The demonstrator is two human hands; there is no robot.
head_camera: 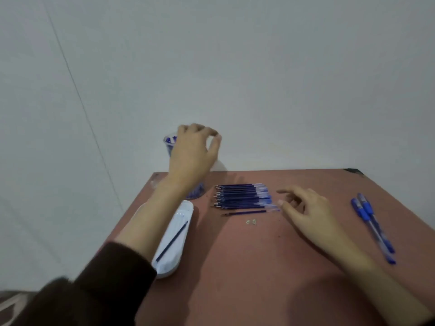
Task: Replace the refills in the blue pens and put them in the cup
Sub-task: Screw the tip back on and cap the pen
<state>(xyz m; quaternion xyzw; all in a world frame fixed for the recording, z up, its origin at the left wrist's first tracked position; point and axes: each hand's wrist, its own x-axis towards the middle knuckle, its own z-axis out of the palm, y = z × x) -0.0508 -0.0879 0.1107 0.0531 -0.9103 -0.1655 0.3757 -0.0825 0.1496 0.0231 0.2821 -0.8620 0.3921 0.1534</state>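
While the left hand (pixel 193 156) hangs over the clear plastic cup (pixel 168 147) at the far left corner of the reddish-brown table (pixel 259 267), its fingers are loosely curled. Nothing shows between them, though blur leaves that a little uncertain. Several blue pens stand in the cup. The right hand (pixel 303 208) rests on the table with its fingers relaxed and apart. Its fingertips are just beside the clear ends of the row of thin dark blue refills (pixel 237 196); whether they touch cannot be told. Two capped blue ballpoint pens (pixel 370 220) lie at the right, well apart from the cup. A long white tray (pixel 170 262) at the left carries one loose refill (pixel 173 240).

The refills look light, bendy and ready to roll, so a pinch near mid-length seems best. The pens should be stiff and smooth, and easiest to take by the barrel. The cup stands close to two edges and could tip. The near middle of the table offers the most open room.
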